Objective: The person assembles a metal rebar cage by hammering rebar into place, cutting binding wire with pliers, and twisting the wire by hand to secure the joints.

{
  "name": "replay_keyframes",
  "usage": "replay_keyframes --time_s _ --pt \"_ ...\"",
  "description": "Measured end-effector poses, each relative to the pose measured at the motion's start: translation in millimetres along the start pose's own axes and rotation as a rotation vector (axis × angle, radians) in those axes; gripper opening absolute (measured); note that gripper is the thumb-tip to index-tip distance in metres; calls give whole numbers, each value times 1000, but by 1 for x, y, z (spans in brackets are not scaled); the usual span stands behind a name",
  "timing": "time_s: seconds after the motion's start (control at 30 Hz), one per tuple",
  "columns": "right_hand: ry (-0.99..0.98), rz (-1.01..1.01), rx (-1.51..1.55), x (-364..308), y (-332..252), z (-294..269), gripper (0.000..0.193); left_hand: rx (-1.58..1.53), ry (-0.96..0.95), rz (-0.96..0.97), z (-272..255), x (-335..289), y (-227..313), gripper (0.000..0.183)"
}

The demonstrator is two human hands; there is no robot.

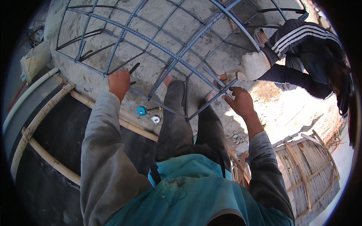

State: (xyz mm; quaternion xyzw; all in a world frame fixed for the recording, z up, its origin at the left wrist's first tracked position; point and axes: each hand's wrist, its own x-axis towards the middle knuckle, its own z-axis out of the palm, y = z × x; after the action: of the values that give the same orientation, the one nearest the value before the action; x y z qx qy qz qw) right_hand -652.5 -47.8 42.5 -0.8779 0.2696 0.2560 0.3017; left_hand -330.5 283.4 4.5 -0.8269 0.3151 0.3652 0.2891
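Observation:
A cage of ribbed steel rebar (pixel 151 41), made of long bars and square stirrups, spans the space before me. At its near left bar, my left hand (pixel 118 83) is closed in a fist around a tool with two dark prongs (pixel 134 68), whose exact kind I cannot make out. My right hand (pixel 242 102) is at the cage's near right corner, thumb and forefinger pinched beside a stirrup (pixel 213 100). Whatever is between those fingertips is too small to name. Just beyond, a co-worker's gloved hand (pixel 250 67) and bare fingers (pixel 220 78) are close to the same corner.
On the ground by my leg lie a blue tape measure (pixel 141 110) and a small whitish round object (pixel 155 119). Bamboo poles (pixel 52 160) border a dark sheet at left, near a white pipe (pixel 28 94) and a bucket (pixel 36 62). A wooden slatted panel (pixel 307 175) is at lower right.

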Motion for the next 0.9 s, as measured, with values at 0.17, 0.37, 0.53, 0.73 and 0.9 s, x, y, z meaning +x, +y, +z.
replay_keyframes --time_s 0.17,0.37,0.53,0.73,0.9 --pt "243 60 339 -41 -37 -34 38 -43 156 -60 -18 -48 -12 10" --pt "329 -586 542 -53 -140 -21 56 -111 287 336 -107 -184 -9 11" --pt "-240 -693 498 -79 -155 1 49 -478 104 622 -156 -256 42 32" --pt "-302 -141 1140 -170 -66 16 30 -2123 -128 333 -95 -236 179 80" --pt "-217 230 883 -162 6 8 28 -2223 -386 -44 -35 -195 318 29"
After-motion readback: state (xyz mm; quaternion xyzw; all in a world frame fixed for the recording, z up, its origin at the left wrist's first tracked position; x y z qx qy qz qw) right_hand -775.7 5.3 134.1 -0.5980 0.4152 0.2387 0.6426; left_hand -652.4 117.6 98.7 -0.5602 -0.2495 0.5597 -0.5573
